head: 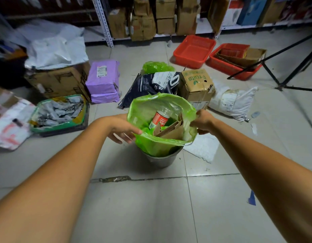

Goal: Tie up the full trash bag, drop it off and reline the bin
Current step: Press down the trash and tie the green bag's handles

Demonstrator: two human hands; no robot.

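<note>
Right now the green trash bag (162,142) sits half-lifted out of the grey bin (162,159) on the floor, its mouth wide open; the left hand (124,131) has its fingers closed on the near-left rim, and the right hand (203,122) seems to pinch the right rim, though its fingers are partly hidden. The thin film could tear on the cardboard (171,129) corners if pulled hard, and the bottle (159,120) could tip out before the knot

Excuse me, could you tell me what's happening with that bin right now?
A person is taking out the trash. The left hand and right hand grip opposite sides of the green trash bag, whose mouth is lifted clear of the grey bin. The bag is open, not yet tied, with a plastic bottle and cardboard scraps inside.
</note>
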